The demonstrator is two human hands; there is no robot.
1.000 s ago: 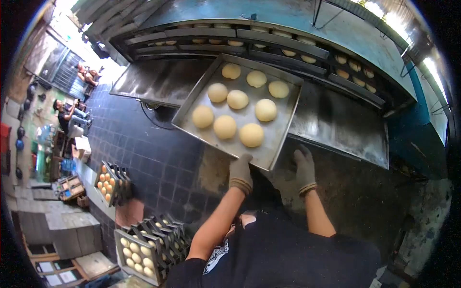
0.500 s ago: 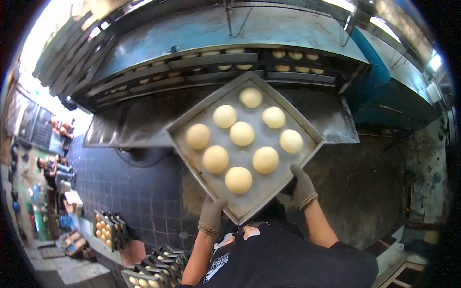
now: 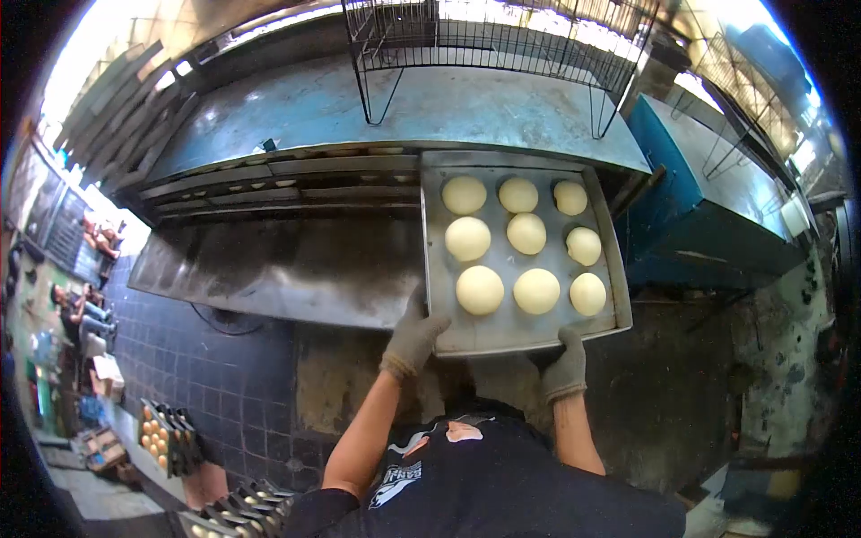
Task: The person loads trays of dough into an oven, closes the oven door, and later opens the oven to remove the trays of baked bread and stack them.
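Observation:
A square metal baking tray carries several round, pale dough buns in rows. My left hand, in a grey knit glove, grips the tray's near left corner, thumb over the rim. At the near right edge my gloved right hand holds it too, with most of its fingers hidden underneath. The tray's far side is at the right part of the oven's opening, where other trays with buns stand on two levels. A metal shelf juts out below that opening, left of the tray.
The oven's blue metal top bears a black wire rack. To the right stands another blue metal unit. Trays of buns stand on the floor at lower left. People sit in the far left background.
Both hands have turned the tray from a diamond angle to nearly square with the oven and moved it right, closer to the opening. My view has shifted too.

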